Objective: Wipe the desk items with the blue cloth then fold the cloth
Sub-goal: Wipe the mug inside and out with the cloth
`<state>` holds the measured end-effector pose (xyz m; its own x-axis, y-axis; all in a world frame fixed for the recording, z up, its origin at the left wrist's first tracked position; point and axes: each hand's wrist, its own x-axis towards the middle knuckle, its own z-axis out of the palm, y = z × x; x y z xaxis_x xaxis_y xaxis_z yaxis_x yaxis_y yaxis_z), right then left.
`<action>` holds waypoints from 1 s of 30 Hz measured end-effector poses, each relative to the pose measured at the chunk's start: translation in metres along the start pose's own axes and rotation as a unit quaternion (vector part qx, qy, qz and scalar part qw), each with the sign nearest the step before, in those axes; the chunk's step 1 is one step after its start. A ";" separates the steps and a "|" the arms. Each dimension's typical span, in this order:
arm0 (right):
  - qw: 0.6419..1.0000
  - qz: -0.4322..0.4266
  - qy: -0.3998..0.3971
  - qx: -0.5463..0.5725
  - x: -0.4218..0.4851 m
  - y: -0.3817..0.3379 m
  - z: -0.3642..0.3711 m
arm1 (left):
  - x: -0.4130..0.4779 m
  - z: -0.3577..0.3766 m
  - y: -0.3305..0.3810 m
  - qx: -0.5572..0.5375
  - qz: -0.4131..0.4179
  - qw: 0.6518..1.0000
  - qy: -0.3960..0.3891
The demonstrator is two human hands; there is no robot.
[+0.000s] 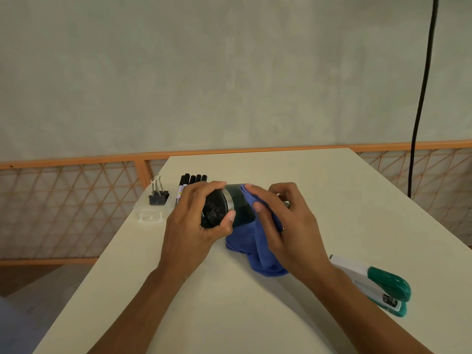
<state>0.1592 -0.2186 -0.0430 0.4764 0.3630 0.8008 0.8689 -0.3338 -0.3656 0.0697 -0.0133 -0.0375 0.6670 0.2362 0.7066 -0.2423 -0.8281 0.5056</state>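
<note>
My left hand (pixel 194 221) is curled round the near end of the dark cup (pixel 237 203), which lies on its side mid-desk. At its 3 o'clock, my right hand (pixel 288 226) pinches the blue cloth (pixel 258 249) against the cup's wall. The cloth trails toward 6 o'clock onto the desk (pixel 229 315).

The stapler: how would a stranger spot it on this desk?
Start at the pale desk and follow its right edge toward the person. The stapler lies there, just outside the right forearm. It alone is teal and white; the black markers and binder clips sit at the far left.
</note>
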 end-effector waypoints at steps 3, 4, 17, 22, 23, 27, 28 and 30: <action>0.999 0.039 -0.021 0.008 0.004 0.004 -0.006 | 0.002 -0.005 0.001 -0.018 -0.005 1.000 0.010; 0.998 0.057 -0.029 0.019 0.005 0.007 -0.008 | 0.003 -0.006 0.002 -0.023 -0.005 1.000 0.012; 0.969 0.077 -0.172 0.162 0.009 0.016 -0.026 | 0.002 -0.008 -0.004 -0.102 -0.059 0.992 -0.054; 0.984 0.077 -0.064 0.148 0.007 0.006 -0.019 | 0.007 -0.006 -0.006 -0.194 -0.126 0.973 -0.013; 0.986 0.076 -0.048 0.143 0.005 0.002 -0.015 | 0.008 -0.006 -0.006 -0.213 -0.147 0.966 0.002; 0.988 0.071 -0.004 0.137 -0.005 -0.015 0.004 | 0.009 0.003 0.005 -0.320 -0.233 0.917 0.045; 0.989 0.069 0.007 0.127 -0.007 -0.017 0.007 | 0.008 0.005 0.007 -0.329 -0.240 0.913 0.030; 0.991 0.072 0.027 0.111 -0.009 -0.019 0.009 | 0.005 0.008 0.008 -0.321 -0.237 0.917 -0.025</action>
<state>0.1397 -0.2073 -0.0473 0.5954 0.2760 0.7545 0.8031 -0.1772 -0.5689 0.0771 -0.0225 -0.0340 0.8323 0.4552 0.3164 -0.2706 -0.1645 0.9485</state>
